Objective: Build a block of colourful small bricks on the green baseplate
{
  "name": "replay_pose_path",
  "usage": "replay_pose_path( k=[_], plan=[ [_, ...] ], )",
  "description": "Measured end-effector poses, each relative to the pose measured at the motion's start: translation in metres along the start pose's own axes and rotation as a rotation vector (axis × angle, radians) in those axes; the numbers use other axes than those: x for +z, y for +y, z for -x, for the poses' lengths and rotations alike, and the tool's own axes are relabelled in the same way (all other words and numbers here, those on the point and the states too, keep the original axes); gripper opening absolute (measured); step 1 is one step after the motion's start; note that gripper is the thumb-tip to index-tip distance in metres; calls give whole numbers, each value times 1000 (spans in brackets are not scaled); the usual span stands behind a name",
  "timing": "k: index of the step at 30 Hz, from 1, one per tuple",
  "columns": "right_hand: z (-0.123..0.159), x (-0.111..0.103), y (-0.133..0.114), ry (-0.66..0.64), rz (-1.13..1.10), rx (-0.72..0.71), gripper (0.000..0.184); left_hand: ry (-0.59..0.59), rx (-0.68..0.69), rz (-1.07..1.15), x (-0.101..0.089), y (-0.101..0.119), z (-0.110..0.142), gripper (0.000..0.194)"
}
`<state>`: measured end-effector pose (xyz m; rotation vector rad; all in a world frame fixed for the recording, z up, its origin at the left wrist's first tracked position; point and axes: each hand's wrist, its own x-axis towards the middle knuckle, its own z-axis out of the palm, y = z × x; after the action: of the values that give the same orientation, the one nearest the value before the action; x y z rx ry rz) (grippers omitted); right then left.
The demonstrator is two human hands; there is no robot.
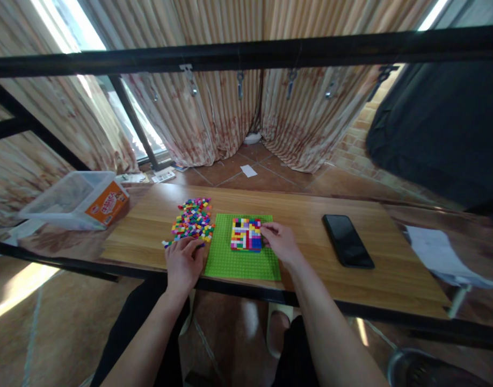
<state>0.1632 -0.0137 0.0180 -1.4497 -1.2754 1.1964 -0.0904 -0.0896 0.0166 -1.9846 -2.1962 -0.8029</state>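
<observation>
A green studded baseplate [242,267] lies on the table before me. On it stands a low, square block of building bricks [245,235] in many colours, with a dark gap near its upper left. My right hand [281,242] is at the block's right edge, thumb and index finger pinched together; anything between them is too small to make out. Left of the baseplate is a heap of loose bricks [193,219]. My left hand [184,260] rests at the heap's near edge, fingers apart and bent over a few bricks, with a dark one by the index fingertip.
A black phone [348,241] lies right of the baseplate on the wooden table [306,215]. A clear plastic box [75,199] with an orange label stands beyond the left end. White papers [435,250] are at the right end. A black bar [246,56] with hanging clips crosses above.
</observation>
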Motion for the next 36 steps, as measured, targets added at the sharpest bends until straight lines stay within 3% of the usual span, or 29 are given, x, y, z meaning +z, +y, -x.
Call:
replay_pose_path(
  k=[7, 12, 16, 24, 29, 36],
  plan=[
    [-2, 0, 2, -5, 52, -25, 24, -11, 87, -101, 4, 1, -7, 22],
    [-3, 0, 3, -8, 88, -32, 24, 0, 89, -34, 3, 9, -7, 19],
    [-4, 0, 4, -16, 104, -43, 23, -16, 61, 210, 1, 32, -7, 15],
    [-7, 1, 7, 1, 126, -72, 24, -26, 166, 498, 8, 91, -26, 21],
    [-7, 0, 9, -17, 133, -108, 22, -92, 222, 379, 15, 110, -34, 18],
    [-7, 0, 6, -8, 146, -99, 20, -90, 234, 251, 18, 115, -34, 17]
  ],
)
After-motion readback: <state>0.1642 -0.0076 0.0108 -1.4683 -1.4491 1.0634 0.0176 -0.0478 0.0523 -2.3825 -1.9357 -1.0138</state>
